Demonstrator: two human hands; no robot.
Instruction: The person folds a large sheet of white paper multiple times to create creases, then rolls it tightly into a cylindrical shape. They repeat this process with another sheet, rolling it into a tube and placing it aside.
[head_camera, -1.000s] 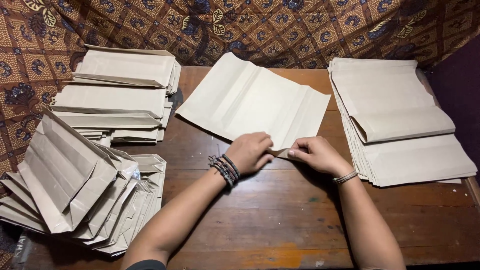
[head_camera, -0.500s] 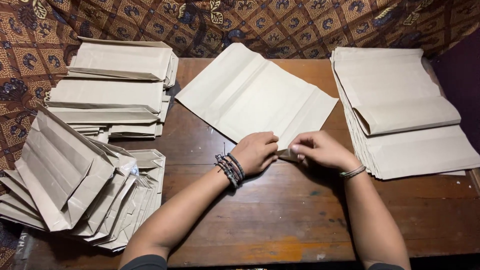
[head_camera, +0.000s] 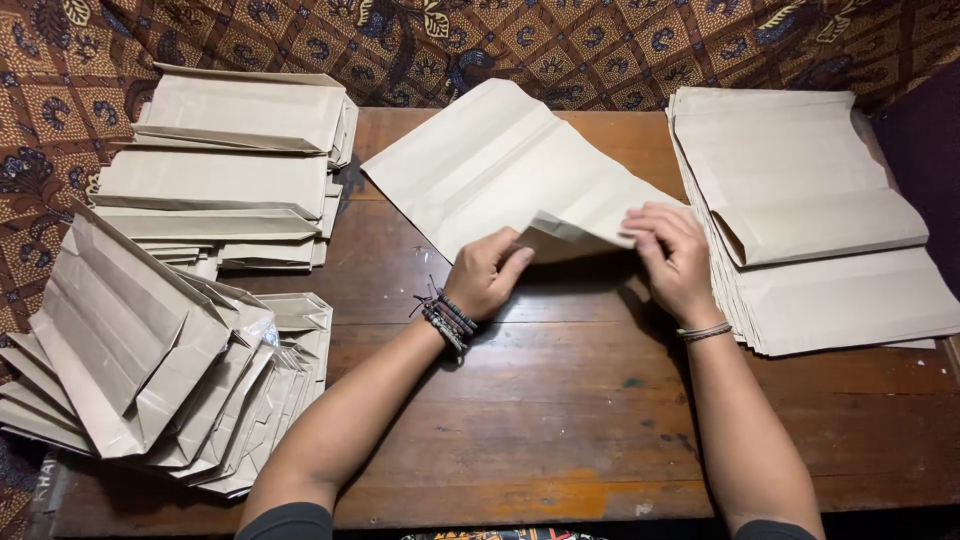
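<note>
Hands at centre of the wooden table (head_camera: 560, 400), both on one paper sheet (head_camera: 500, 165) that lies flat and angled, far corner toward the patterned cloth (head_camera: 560, 45) at the back.

Left hand (head_camera: 487, 275): curled, fingers pinching the sheet's near edge, thumb side up. Beaded bracelets (head_camera: 443, 315) on that wrist.

Right hand (head_camera: 672, 255): fingers bent over the same near edge, pinching it just beside the left. Thin bangle (head_camera: 703, 331) on the wrist.

Near edge of the sheet is lifted off the table and turned back toward the far side, forming a small raised flap (head_camera: 575, 232) between the two hands. Rest of the sheet stays flat, with lengthwise creases showing.

Right of the hands: stack of flat sheets (head_camera: 810, 200), top one with its lower part folded over. Right hand sits just beside its edge; can't tell if it touches.

Far left: two piles of folded bags (head_camera: 235, 160), neat, lying flat. Near left: fanned heap of finished bags (head_camera: 150, 370), overlapping and tilted, partly hanging over the table edge. Both well apart from the left hand.
</note>
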